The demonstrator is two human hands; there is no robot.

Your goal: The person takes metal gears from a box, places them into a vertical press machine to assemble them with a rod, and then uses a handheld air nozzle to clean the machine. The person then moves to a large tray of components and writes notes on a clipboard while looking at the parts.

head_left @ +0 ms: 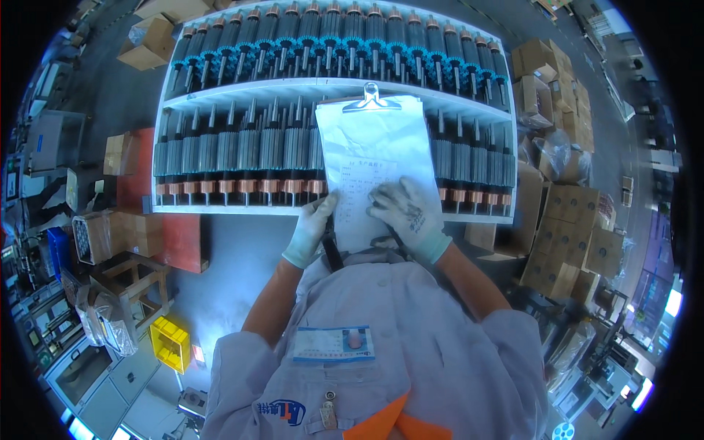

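Note:
A clipboard [372,139] with a metal clip and several white sheets is held upright before my body. It stands in front of a white rack [242,89] and hides part of the lower row. My left hand [315,226], in a pale work glove, grips the clipboard's left edge with the thumb on the front. Across the lower right of the top sheet, which bears a printed table, lies my gloved right hand [408,214], its fingers apart and slightly bent, touching the paper. Motor armatures [273,150] with copper commutators fill the rack's two rows; the upper ones show teal windings.
Stacked cardboard boxes [565,227] line the right side, some with plastic wrap. At the left are a red board [182,242], a wooden frame [136,282] and a yellow crate [169,343]. Grey floor [242,253] shows between the rack and my body.

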